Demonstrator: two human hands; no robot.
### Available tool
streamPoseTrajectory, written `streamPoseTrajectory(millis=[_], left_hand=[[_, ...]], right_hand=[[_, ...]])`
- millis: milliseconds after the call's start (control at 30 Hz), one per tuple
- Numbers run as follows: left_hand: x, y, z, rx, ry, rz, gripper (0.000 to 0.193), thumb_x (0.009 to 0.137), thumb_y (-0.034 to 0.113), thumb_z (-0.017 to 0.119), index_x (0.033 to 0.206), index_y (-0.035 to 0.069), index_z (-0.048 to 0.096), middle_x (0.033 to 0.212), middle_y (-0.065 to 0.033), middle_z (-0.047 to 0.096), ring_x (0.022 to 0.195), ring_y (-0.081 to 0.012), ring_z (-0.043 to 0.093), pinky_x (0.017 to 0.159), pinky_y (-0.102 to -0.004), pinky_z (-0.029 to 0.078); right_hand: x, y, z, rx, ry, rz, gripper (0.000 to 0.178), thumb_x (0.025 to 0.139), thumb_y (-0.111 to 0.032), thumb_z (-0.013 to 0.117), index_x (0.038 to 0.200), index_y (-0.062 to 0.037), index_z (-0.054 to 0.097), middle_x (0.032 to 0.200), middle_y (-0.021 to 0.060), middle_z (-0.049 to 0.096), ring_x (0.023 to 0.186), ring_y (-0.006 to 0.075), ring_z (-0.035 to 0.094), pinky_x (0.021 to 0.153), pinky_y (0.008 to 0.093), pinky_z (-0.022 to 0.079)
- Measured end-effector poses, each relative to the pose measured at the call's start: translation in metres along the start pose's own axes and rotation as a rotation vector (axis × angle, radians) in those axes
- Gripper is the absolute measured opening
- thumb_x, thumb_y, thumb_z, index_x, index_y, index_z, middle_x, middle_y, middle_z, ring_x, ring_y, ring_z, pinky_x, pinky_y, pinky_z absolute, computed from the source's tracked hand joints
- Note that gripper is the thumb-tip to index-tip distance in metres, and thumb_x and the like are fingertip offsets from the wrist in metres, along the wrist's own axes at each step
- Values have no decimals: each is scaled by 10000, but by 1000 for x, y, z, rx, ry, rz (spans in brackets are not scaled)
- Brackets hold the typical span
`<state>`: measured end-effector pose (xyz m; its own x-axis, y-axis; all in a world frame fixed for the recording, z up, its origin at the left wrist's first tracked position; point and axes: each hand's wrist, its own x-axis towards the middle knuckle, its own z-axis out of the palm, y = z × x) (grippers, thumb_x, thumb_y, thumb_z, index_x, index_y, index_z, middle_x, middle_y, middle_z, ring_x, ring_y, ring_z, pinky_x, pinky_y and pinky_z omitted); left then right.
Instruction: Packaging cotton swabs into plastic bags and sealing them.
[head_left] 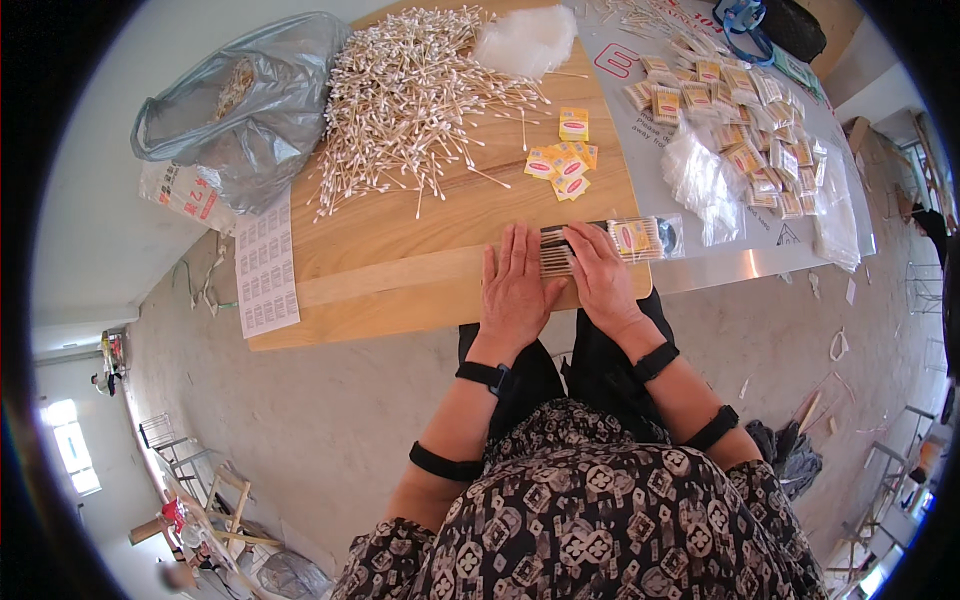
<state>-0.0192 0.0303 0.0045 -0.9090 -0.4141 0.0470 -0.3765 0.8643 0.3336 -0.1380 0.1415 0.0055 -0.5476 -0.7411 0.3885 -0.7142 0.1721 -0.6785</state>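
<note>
A neat row of cotton swabs (554,254) lies in a narrow dark tray near the table's front edge. My left hand (517,288) rests flat at the row's left end, fingers stretched out and side by side, thumb toward the swabs. From the right, my right hand (603,278) bends over the row with thumb and fingers closed on the swabs; its fingertips partly hide them. Just beyond that hand, a clear bag with swabs and a yellow label card (634,238) lies at the tray's right end.
A large heap of loose swabs (400,100) covers the table's back. Yellow cards (565,168) lie right of it. Filled packets (745,120) and empty clear bags (705,185) occupy the grey surface at right. A grey plastic bag (250,120) and printed sheet (266,265) are left.
</note>
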Motion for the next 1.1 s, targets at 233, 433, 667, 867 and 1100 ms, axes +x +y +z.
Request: streamPoseTrajectory(millis=[233,433,667,867,1100], left_hand=[[3,-1,0,46,19,24,751,903,398,578,1477,8,292,1557,-178,256,1458,-318,218,1167,-516,171],[3,0,2,58,48,40,734,906,387,570,1470,4,299,1551,-185,270,1444,-337,244,1154,-527,192],[6,-1,6,40,86,21,731,896,375,594,1454,-11,321,1547,-197,274,1438,-348,251,1148,-538,194],[4,-1,4,54,53,32,729,907,394,579,1455,-12,320,1557,-196,247,1446,-354,226,1151,-545,182],[4,-1,6,45,73,35,719,908,388,583,1452,-7,329,1553,-198,254,1443,-357,232,1148,-550,183]], right_hand=[[30,9,5,64,28,171,64,836,-48,590,882,-39,634,869,143,607,804,365,613,708,465,491],[45,15,9,-83,-23,296,55,793,-97,620,769,-62,656,817,158,627,739,370,629,642,470,491],[55,16,10,-75,-117,429,57,751,-122,630,711,-88,653,793,126,643,718,349,638,611,479,481],[35,19,15,-12,42,331,52,733,-137,657,689,-113,647,761,61,628,720,305,636,616,456,469],[45,17,11,-53,23,350,50,725,-117,630,679,-110,649,763,81,646,724,318,641,619,482,467]])
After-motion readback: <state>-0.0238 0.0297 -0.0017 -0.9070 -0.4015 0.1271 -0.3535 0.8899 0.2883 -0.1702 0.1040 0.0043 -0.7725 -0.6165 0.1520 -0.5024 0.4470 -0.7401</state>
